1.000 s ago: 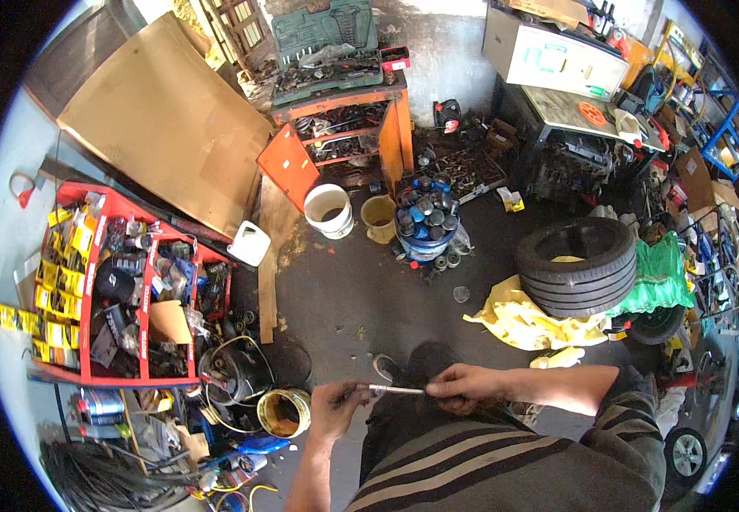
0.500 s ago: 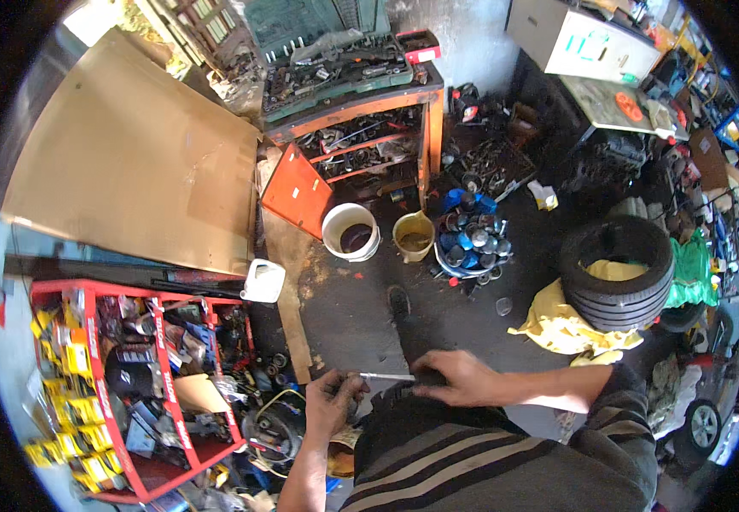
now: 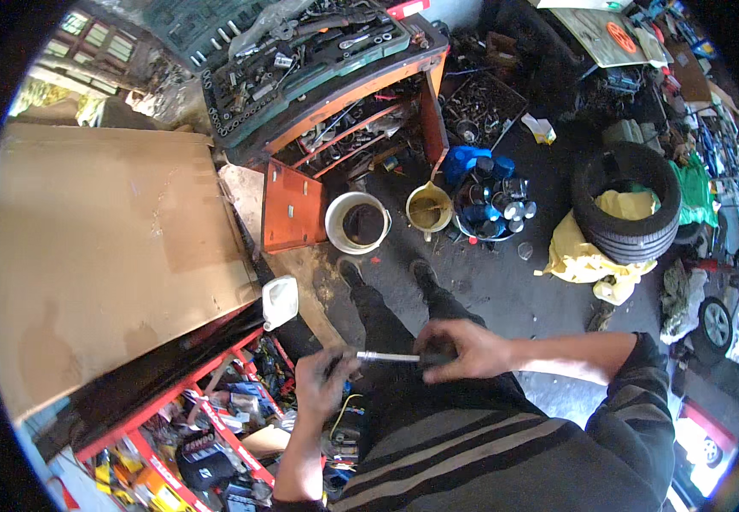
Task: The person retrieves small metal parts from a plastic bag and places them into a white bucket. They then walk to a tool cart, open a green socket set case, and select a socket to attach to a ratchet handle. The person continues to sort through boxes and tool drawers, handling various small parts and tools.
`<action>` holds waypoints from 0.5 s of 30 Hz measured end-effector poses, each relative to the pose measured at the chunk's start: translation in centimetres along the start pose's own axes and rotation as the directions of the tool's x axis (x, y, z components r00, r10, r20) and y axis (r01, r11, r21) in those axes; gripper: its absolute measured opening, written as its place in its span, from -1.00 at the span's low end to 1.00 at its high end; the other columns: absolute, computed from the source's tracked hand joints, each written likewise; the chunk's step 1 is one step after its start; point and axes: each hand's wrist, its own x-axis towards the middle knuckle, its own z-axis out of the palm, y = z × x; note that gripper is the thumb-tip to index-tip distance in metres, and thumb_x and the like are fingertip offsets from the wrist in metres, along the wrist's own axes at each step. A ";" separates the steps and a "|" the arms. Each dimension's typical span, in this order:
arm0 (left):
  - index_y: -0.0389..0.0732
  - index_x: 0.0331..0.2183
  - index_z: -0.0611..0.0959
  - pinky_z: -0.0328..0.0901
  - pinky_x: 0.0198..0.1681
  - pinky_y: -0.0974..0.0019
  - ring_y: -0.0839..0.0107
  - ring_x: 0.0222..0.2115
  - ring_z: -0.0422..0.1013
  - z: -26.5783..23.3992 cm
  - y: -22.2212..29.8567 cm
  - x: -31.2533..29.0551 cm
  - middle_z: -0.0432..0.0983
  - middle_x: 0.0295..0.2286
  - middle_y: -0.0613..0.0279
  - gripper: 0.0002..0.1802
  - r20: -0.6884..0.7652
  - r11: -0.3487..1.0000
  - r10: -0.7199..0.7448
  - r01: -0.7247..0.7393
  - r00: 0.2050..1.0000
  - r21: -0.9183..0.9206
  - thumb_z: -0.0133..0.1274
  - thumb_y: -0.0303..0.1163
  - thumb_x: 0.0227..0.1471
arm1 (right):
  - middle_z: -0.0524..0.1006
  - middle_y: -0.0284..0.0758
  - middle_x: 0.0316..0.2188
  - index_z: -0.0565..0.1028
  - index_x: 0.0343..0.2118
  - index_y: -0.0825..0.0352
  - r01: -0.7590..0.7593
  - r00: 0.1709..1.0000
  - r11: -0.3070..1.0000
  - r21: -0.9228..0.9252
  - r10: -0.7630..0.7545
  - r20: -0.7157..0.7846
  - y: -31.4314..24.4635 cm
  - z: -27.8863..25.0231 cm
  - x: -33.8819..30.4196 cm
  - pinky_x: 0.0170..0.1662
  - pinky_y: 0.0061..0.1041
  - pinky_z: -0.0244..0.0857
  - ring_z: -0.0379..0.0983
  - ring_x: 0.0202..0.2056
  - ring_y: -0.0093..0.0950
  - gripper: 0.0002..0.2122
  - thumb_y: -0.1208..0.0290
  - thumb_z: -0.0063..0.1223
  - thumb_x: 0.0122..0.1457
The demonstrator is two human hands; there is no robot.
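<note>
A slim silver metal rod, much like a socket extension bar, is held level in front of my body. My left hand is closed around its left end, fingers curled. At the other end, my right hand closes on it, with a dark rounded part between thumb and fingers; its exact kind cannot be made out. Both hands are above my dark trousers, near the front of my striped top.
Ahead stand an open green socket set on an orange cabinet, a white bucket, a yellowish jug and a tub of dark canisters. Tyres lie right. A red rack and white jug are left.
My view has turned and shifted, bringing the socket set closer and both my feet into sight. My hands have stayed on the rod's two ends, and more of the dark part shows.
</note>
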 end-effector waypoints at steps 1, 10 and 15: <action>-0.38 -0.27 0.69 0.37 -0.43 0.47 0.52 -0.51 0.51 -0.6 -0.5 1.7 0.64 -0.50 0.21 -0.81 0.000 0.991 -0.013 0.013 1.000 -0.137 0.18 -0.43 0.16 | 0.60 -0.21 -0.30 0.50 -0.06 0.40 0.173 0.957 0.915 -0.365 -0.244 -0.158 -0.4 0.2 1.5 -0.19 -0.25 0.40 0.54 -0.29 -0.29 -0.64 0.28 0.25 0.17; -0.34 -0.24 0.71 0.42 -0.29 0.40 0.50 -0.43 0.54 -10.1 -4.0 14.4 0.66 -0.44 0.21 -0.81 0.437 0.944 0.286 -0.175 0.853 -0.278 0.23 -0.47 0.09 | 0.43 -0.29 -0.61 0.52 -0.19 0.37 -0.284 0.922 0.747 0.601 0.385 -0.043 -1.8 4.1 9.4 -0.67 -0.38 0.24 0.39 -0.69 -0.37 -0.68 0.16 0.16 0.24; -0.37 -0.29 0.67 0.40 -0.33 0.39 0.47 -0.48 0.49 -9.9 -5.9 20.2 0.63 -0.44 0.18 -0.80 0.614 0.932 -0.010 0.230 0.789 -0.280 0.14 -0.40 0.20 | 0.42 -0.31 -0.60 0.51 -0.19 0.36 -0.276 0.763 0.716 -0.642 -0.243 -0.599 -1.4 4.3 13.5 -0.64 -0.44 0.28 0.36 -0.70 -0.42 -0.66 0.16 0.23 0.17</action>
